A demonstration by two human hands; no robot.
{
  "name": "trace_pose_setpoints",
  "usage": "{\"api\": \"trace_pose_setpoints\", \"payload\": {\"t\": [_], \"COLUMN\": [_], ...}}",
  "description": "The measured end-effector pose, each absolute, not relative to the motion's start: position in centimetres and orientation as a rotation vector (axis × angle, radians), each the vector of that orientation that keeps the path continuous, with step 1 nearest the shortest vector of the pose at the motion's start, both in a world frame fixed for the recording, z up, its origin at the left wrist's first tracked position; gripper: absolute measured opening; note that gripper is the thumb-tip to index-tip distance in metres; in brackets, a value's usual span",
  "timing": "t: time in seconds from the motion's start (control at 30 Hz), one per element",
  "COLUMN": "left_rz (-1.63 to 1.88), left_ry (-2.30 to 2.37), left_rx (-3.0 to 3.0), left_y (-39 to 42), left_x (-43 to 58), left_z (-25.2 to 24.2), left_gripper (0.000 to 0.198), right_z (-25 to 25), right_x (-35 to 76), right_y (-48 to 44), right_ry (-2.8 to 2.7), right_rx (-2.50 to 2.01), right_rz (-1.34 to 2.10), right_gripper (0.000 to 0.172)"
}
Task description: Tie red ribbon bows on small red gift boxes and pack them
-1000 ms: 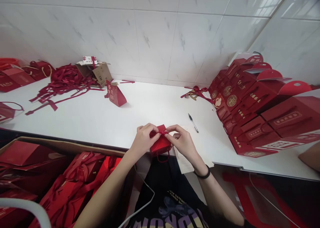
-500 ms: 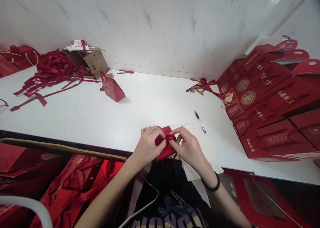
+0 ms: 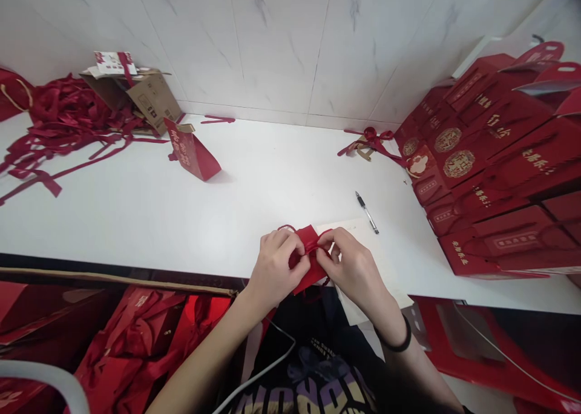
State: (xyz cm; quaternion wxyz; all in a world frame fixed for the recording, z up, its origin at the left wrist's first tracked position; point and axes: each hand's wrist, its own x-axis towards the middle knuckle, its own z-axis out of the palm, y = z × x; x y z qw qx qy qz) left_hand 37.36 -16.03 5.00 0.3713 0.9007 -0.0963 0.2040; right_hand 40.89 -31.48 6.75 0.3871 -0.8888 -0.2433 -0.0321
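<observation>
A small red gift box (image 3: 310, 273) sits at the near edge of the white table (image 3: 254, 184), partly over a white sheet of paper (image 3: 363, 235). My left hand (image 3: 276, 269) and my right hand (image 3: 351, 266) meet on top of it. Both pinch the red ribbon (image 3: 311, 249) that crosses the box's top, fingers curled tight. Most of the box is hidden by my fingers.
A black pen (image 3: 367, 212) lies right of my hands. Stacked red gift boxes (image 3: 490, 172) fill the right side. Another small red box (image 3: 193, 154), loose red ribbons (image 3: 59, 123) and a torn cardboard box (image 3: 136, 93) lie at the back left. A carton of red bags (image 3: 136, 335) stands below the table.
My hands have closed in over the ribbon on the box, fingers working closer together. The camera has tilted and shifted, so the table scene slid left and up.
</observation>
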Motion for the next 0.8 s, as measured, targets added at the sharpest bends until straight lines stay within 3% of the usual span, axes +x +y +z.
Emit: {"api": "trace_pose_setpoints", "payload": {"t": [0.33, 0.57, 0.8], "left_rz": [0.663, 0.711, 0.706], "left_ry": [-0.333, -0.38, -0.389], "left_rx": [2.388, 2.387, 2.397], "left_y": [-15.9, -16.0, -15.9], "left_x": [37.3, 37.4, 37.3], "left_z": [4.9, 4.9, 5.1], "left_gripper": [0.013, 0.016, 0.016], "right_z": [7.9, 7.7, 7.5], "right_x": [41.0, 40.9, 41.9], "right_y": [-32.3, -32.3, -31.9], "right_ry": [-0.595, -0.57, -0.25], "right_rx": [-2.119, -2.147, -1.599], "right_rz": [0.189, 0.055, 0.448], "right_gripper": [0.006, 0.011, 0.017]}}
